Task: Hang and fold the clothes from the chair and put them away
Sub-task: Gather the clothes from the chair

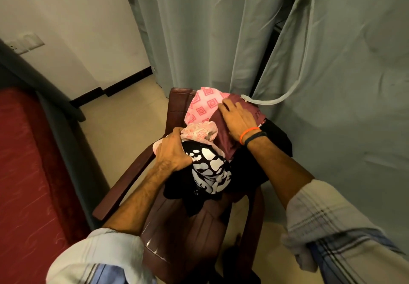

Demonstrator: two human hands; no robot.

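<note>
Left hand [174, 151]: forearm bare, sleeve rolled to the elbow, reaching forward over the chair [177, 224] seat. Knuckles up, fingers curled tight and together, clamped on a bunch of cloth. Gathered under those fingers: the black garment with white blotches [210, 168], which hangs just below and right of the knuckles, and the crumpled pale pink cloth [199, 132], which bulges up just beyond the fingertips.

Right hand [236, 117]: forearm bare, reaching further forward than the left. Palm down, fingers straight and slightly apart, resting flat on the maroon garment [223, 137]. Nothing gripped. Orange band [247, 134] and dark band [254, 137] on the wrist.

Pink diamond-print garment [203, 104]: lies just left of and beyond the right fingertips, over the chair's backrest; whether the fingertips touch it cannot be told.

Black garment [276, 137]: beneath the right wrist, draped to the right side of the seat.

Pile as a whole: all on the dark brown plastic chair, between the two hands.

Surroundings: grey curtain [221, 29] close behind the chair, its tie-back strap [272, 101] curving just beyond the right fingers; red bed cover [24, 173] well to the left of the left hand.
</note>
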